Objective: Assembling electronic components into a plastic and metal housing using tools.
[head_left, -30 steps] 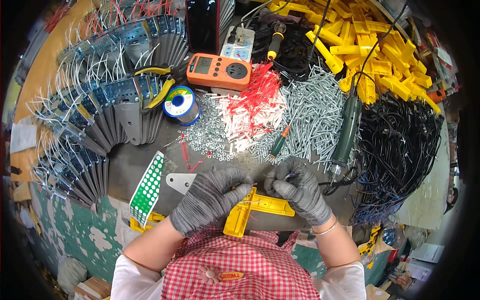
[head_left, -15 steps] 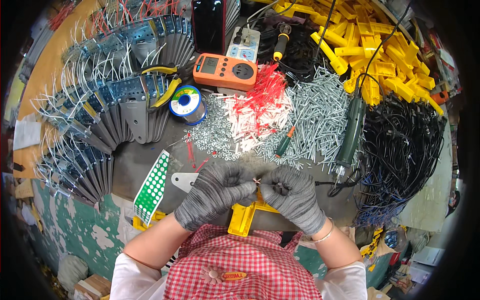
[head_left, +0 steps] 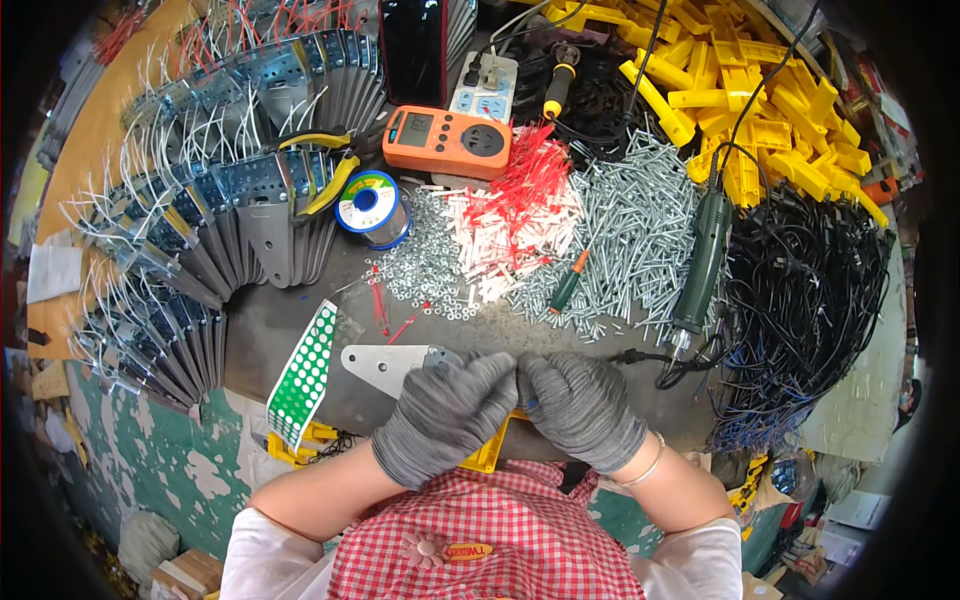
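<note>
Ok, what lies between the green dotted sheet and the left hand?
In the head view, a grey metal bracket and some bare dark tabletop.

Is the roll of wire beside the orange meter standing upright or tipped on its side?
Upright: the roll of wire has its round labelled end facing up, and its wound side shows below.

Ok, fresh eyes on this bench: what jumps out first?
Probably the big heap of bright yellow plastic parts at the upper right. Next, the pile of slim red-and-white pieces near upper centre, just left of the shiny silver metal screws. Then, at lower centre, the grey-gloved left grip and grey-gloved right grip, close together above a mostly hidden yellow plastic piece.
</note>
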`<state>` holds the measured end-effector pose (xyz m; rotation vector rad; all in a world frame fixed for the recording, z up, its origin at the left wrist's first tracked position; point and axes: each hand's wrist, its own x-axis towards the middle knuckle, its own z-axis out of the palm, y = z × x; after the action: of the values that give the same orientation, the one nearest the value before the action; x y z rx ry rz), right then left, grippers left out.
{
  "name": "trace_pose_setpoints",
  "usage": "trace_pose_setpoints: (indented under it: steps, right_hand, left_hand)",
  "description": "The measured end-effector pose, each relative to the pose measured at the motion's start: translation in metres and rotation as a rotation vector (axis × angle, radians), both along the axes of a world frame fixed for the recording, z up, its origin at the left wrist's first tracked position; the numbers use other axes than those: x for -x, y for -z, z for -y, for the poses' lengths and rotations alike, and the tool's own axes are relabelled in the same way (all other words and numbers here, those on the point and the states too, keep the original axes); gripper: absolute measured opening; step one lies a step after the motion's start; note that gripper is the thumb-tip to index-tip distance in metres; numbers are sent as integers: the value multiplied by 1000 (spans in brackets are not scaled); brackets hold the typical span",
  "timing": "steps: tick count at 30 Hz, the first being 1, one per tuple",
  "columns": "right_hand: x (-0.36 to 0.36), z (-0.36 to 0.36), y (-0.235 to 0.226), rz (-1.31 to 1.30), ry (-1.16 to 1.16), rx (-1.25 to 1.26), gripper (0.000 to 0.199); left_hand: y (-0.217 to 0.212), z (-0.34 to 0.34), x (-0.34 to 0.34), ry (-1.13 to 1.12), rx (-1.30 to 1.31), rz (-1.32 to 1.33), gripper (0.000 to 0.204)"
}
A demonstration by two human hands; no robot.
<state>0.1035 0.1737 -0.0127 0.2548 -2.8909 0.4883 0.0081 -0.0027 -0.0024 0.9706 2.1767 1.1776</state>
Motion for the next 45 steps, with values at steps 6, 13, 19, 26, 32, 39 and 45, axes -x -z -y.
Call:
trace_pose_setpoints:
  steps: [6,13,19,26,32,39,45]
  right_hand:
    - [0,-5,5,-58,-46,-22,38]
    - [5,0,-4,-77,-39,93,35]
    - [19,-21,-10,655,134,972,18]
    - [26,-24,0,-280,-250,-325,12]
    - [27,-24,-8,832,81,1079,33]
    - [20,-20,-7,-217,-197,-122,12]
    - [26,-21,-10,132,-5,275,12]
  left_hand:
    - [-1,6,11,-83,-158,620,24]
    - [3,8,28,-47,-120,845,30]
    - [7,4,6,17,-71,-41,24]
    - [9,6,24,-42,-132,564,16]
    - [13,4,4,-74,-155,-22,15]
    - [10,3,16,-48,-107,266,16]
    - [-13,5,28,-80,-198,656,28]
